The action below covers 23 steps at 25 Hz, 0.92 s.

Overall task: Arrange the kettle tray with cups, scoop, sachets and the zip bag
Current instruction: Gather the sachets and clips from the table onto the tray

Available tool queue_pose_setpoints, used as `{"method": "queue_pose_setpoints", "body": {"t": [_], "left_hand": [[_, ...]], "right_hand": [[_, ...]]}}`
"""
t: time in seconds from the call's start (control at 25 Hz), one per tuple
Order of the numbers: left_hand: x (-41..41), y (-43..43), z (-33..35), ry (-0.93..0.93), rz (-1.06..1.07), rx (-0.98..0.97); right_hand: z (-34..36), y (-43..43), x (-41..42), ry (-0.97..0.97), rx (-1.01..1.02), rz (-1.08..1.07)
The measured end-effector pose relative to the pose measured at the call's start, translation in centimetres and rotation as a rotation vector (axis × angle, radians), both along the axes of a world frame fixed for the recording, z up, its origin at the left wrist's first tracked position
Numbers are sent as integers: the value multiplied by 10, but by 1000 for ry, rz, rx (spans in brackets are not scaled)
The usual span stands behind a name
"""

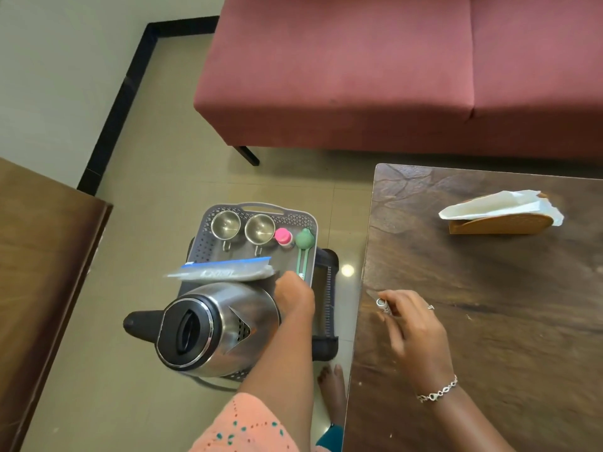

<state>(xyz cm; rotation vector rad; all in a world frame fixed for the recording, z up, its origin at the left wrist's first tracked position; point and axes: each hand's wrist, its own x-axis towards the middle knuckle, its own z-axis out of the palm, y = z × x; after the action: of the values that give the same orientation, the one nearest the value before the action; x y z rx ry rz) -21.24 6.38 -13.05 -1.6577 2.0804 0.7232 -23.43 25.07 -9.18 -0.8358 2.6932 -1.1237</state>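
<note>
A grey perforated tray [261, 207] sits on a dark stool. At its far end stand two steel cups [225, 225] [260, 228], a pink-capped bottle [282, 237] and a green scoop [304, 243] with its handle pointing toward me. A steel kettle [212, 331] fills the near end. A clear zip bag [225, 271] with a blue seal lies across the middle, blurred. My left hand [295, 300] meets the bag's right end with its fingers curled down and hidden. My right hand [414, 331] pinches a small sachet [382, 305] over the table's left edge.
The dark stool [328, 305] stands on tiled floor between a brown wooden table [489, 288] on the right and wooden furniture [42, 272] on the left. A napkin holder [499, 213] stands on the table. A red sofa [359, 76] is behind. My foot [332, 386] is beside the stool.
</note>
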Motion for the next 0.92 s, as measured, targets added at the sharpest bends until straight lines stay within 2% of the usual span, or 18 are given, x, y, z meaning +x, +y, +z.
{"method": "queue_pose_setpoints", "body": {"t": [0.28, 0.48, 0.6, 0.76, 0.92], "left_hand": [[17, -3, -4, 29, 110, 119], [34, 1, -2, 139, 106, 189], [46, 6, -1, 230, 88, 207], [59, 9, 0, 309, 72, 239], [66, 9, -7, 280, 20, 269]], "right_hand": [[20, -27, -13, -163, -49, -5], [25, -92, -36, -308, 2, 115], [9, -139, -46, -343, 127, 216], [-29, -178, -39, -379, 413, 397], [-51, -192, -29, -356, 584, 542]]}}
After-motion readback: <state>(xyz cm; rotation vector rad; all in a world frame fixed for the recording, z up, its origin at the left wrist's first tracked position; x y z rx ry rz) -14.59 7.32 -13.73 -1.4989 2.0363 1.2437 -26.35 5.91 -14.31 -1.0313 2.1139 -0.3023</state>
